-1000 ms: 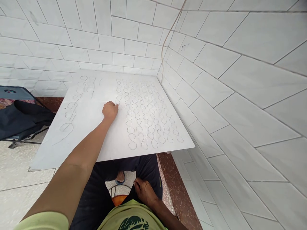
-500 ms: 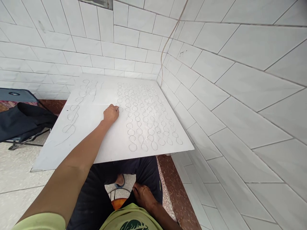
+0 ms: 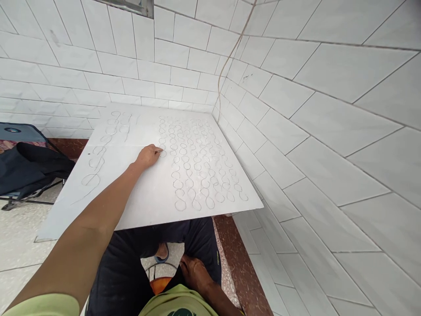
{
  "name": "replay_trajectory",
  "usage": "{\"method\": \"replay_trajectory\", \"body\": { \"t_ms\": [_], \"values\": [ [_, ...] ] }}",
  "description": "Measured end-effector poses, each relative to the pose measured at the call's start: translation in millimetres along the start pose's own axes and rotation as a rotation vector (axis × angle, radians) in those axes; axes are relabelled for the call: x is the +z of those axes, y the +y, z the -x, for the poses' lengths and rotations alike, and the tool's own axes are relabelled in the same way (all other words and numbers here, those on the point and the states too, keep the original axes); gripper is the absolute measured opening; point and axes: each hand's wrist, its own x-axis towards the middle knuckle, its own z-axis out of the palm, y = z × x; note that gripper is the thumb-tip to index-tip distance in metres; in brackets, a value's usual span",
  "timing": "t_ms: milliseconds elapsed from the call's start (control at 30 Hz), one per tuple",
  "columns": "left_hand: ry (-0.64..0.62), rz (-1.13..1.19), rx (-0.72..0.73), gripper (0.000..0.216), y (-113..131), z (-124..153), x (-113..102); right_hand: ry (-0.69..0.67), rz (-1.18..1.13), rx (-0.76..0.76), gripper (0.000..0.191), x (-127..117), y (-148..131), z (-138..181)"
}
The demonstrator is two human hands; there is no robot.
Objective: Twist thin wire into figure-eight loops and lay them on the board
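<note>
My left hand (image 3: 149,156) reaches over a large white board (image 3: 144,206), its fingers pinched together at a column of pencilled loops. Something thin seems to be between the fingertips, too small to make out. Several columns of linked, figure-eight-like loops (image 3: 196,166) cover the board's right half. Larger circles crossed by a wavy line (image 3: 95,162) run down its left side. My right hand (image 3: 194,270) rests low on my right thigh, off the board, with its fingers partly hidden against the dark trousers.
White tiled walls (image 3: 315,105) meet behind and to the right of the board. A thin cable (image 3: 225,63) hangs down the corner. At the left stands a folding chair (image 3: 24,129) with dark cloth (image 3: 29,169) over it. An orange object (image 3: 160,284) shows between my legs.
My left hand has shifted slightly and its wrist has tilted lower, the fingertips staying at the same column, where a loop now shows beside them. My right hand stays put. The view has moved a little.
</note>
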Motion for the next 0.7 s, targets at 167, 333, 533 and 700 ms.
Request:
{"method": "replay_trajectory", "body": {
  "t_ms": [167,333,533,700],
  "values": [
    [0.055,0.032,-0.003,0.041,16,17,-7,-0.005,0.017,-0.005,0.02,3,1,0],
    [0.149,0.029,-0.02,0.048,38,92,-14,0.007,-0.009,-0.006,0.025,9,8,5],
    [0.272,-0.139,0.035,0.046,30,214,-30,-0.013,0.006,-0.011,0.025,20,11,4],
    [0.266,-0.243,-0.106,0.049,6,233,-49,-0.041,0.008,-0.048,0.022,29,7,-2]
  ]
}}
